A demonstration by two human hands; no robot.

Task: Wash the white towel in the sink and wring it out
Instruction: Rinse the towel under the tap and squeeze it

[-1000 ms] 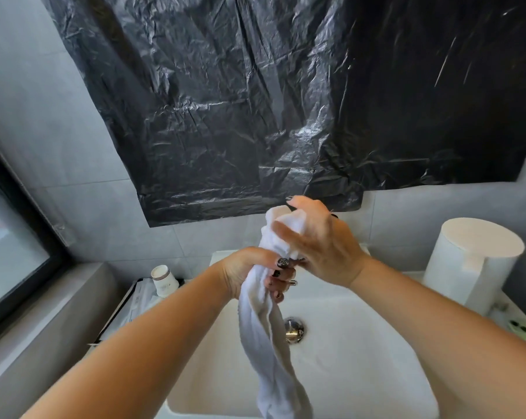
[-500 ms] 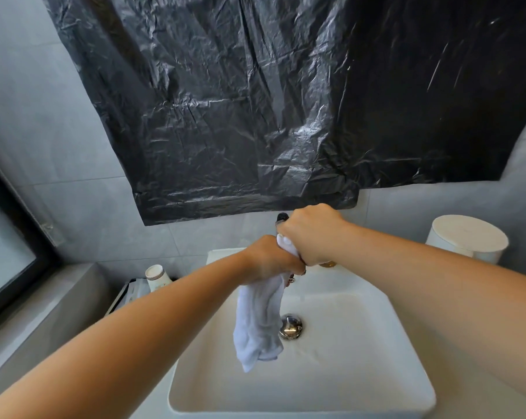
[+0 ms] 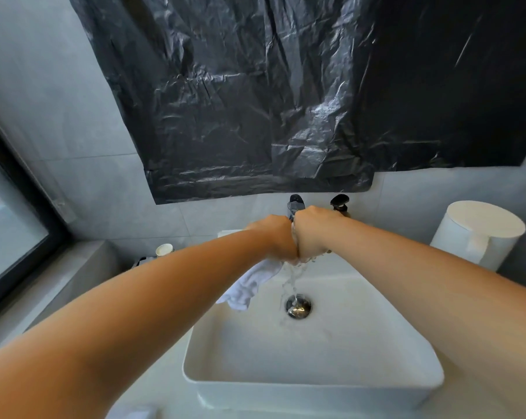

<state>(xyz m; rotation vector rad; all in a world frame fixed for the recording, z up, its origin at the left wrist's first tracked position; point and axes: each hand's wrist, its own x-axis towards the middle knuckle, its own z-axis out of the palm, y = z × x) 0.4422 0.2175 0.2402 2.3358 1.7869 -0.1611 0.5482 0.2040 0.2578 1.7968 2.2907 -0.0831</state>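
Both fists are curled tight round the white towel (image 3: 249, 285), knuckle against knuckle over the sink (image 3: 316, 385). The fingers themselves are tucked under and out of view, so how they wrap the cloth can only be inferred from the clenched backs of the hands. The left hand (image 3: 275, 237) and right hand (image 3: 314, 232) touch each other, and the stretch of towel between them is hidden inside the grip. A loose tail of it hangs from below the left hand, down and toward the left wall of the basin, not reaching the bottom as far as can be seen.

Water streams from under the fists straight down to the metal drain (image 3: 298, 306). It looks squeezed out of the cloth, though the dark faucet (image 3: 296, 204) sits right behind the hands and might be adding to it.

The step in hand seems to be the wringing. Next, the hanging tail calls for the same treatment: regrip lower, twist the fists in opposite directions, and keep the cloth over the basin so the runoff stays off the desk (image 3: 479, 397).

Behind, a black plastic sheet (image 3: 285, 95) covers the wall, a white cylindrical container (image 3: 479, 231) stands to the right, and a small cup (image 3: 164, 250) to the left.
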